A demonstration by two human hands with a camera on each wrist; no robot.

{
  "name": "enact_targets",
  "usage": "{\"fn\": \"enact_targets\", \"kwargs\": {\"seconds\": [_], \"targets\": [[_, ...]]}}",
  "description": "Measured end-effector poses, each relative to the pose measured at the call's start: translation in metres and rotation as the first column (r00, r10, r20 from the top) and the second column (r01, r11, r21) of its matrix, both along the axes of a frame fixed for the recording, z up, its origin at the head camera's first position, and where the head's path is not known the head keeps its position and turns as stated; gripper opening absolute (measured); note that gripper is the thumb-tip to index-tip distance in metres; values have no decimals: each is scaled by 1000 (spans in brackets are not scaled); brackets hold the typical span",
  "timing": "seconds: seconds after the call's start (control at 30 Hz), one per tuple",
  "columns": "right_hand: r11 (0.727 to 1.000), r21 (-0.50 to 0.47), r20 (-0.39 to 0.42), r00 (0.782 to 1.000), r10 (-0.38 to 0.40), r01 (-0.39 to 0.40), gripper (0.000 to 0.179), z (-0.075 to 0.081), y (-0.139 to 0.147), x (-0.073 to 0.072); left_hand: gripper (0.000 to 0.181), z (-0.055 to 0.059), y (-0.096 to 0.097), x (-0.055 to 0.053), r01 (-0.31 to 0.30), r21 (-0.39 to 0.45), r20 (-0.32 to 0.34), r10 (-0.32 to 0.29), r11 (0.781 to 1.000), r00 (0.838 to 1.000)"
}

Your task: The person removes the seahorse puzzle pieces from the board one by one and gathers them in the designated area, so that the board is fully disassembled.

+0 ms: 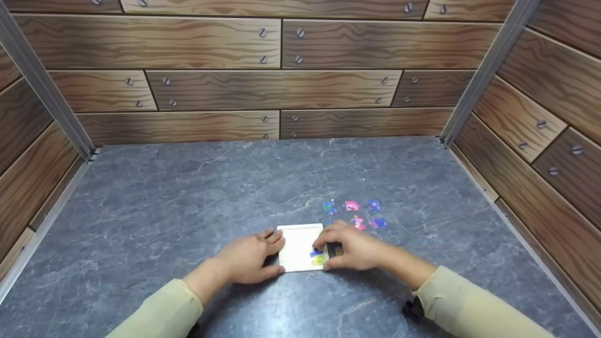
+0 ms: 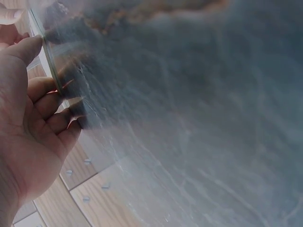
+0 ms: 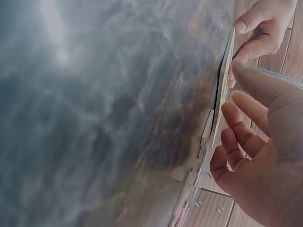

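Observation:
A white square puzzle board [image 1: 299, 234] lies flat on the table, with a blue, yellow and green puzzle piece [image 1: 318, 259] at its lower right. My left hand [image 1: 251, 257] rests against the board's left edge, the thumb at the near corner and the fingers farther up. Over the right edge is my right hand [image 1: 353, 245], its index fingertip at the piece's top and the thumb by the near right corner. A dark patch under that palm is partly hidden. In the right wrist view, its bent fingers [image 3: 240, 125] stand apart from the thumb.
Beyond my right hand lie several loose puzzle pieces, among them a pink one [image 1: 351, 205] and a blue one [image 1: 373, 205]; at least one is partly covered by the hand. The grey marbled table [image 1: 211, 188] is bounded by wood-patterned walls [image 1: 216, 89] on three sides.

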State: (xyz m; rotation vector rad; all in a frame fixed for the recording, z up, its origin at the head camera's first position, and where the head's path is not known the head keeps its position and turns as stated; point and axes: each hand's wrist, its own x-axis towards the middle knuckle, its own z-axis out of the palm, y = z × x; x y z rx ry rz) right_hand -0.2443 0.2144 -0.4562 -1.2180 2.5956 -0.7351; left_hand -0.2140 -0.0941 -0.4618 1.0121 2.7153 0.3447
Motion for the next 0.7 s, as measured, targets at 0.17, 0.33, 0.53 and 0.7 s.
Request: {"fn": "enact_targets", "kwargs": {"seconds": [0.17,0.33,0.53,0.7], "targets": [[1000,23,4,1000,3,-3,46,-1,-3,-1,72,0,-1,0,5,8,5,-5,1000,1000],[999,38,-1,1000,16,-16,49,-2,-3,-1,71,-1,-1,0,0,17,13,-1,1000,1000],[999,38,-10,1000,28,-28,47,-4,-3,-1,71,-1,-1,0,-4,14,19,3,1000,1000],[1000,13,10,1000,26,-26,42,-4,-5,-2,71,-2,0,0,-8,14,4,8,1000,1000]]}}
